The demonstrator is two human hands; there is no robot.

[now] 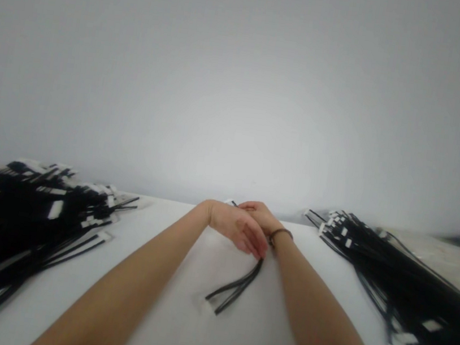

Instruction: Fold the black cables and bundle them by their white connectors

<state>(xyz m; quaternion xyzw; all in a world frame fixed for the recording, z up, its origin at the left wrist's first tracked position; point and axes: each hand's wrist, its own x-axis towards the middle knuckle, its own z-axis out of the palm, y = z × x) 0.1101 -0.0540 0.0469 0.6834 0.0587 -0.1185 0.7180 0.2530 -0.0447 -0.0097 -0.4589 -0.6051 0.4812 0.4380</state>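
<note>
Near the back of the white table, my two hands meet, the wrists crossing close together. My left hand (237, 229) is closed with its fingertips pinching a black cable (240, 285). Two dark strands hang from those fingertips and spread apart toward a pale connector at the lower end, which blurs into the table. Behind it, my right hand (264, 217) has its fingers bent round, partly covered by the left. A short dark end with a white tip sticks out by the right fingertips. The middle of the cable is hidden by both hands.
On the left lies a large pile of black cables (1, 214) with white connectors. A second bundle of black cables (396, 270) runs along the right. Clear plastic (452, 261) lies behind that bundle. A plain pale wall (242, 83) rises behind the white table (174, 324).
</note>
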